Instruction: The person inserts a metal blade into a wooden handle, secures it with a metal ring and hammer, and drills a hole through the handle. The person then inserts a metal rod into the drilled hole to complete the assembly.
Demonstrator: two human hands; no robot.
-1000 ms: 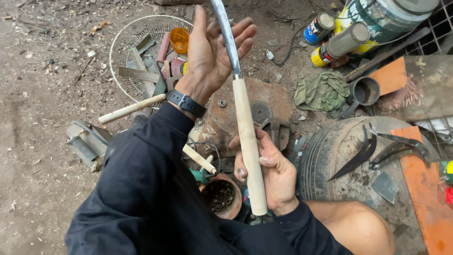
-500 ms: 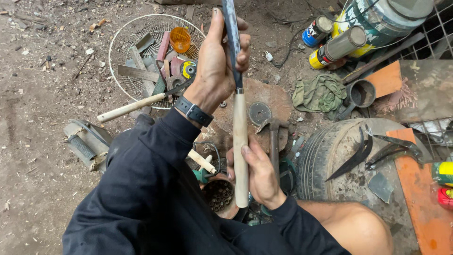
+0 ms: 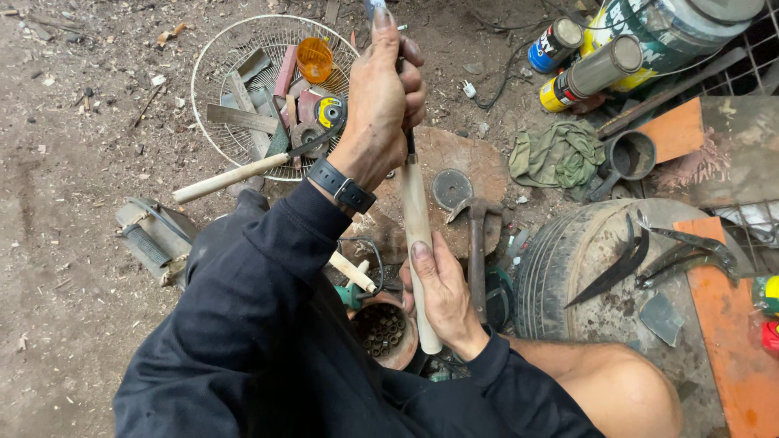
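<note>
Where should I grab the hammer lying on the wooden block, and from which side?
Take the hammer by its handle, low on the shaft near the right hand, reaching down from above. The shaft lies flat and bare, pointing back toward the person, while the metal head rests up on the wooden block by the round disc.

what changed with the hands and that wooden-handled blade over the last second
The left hand went from open, palm flat against the blade, to closed around it just above the pale wooden handle. The right hand kept its grip on the lower handle, and the tool stayed upright. The wire basket, the hammer and the tyre lie as before.
</note>
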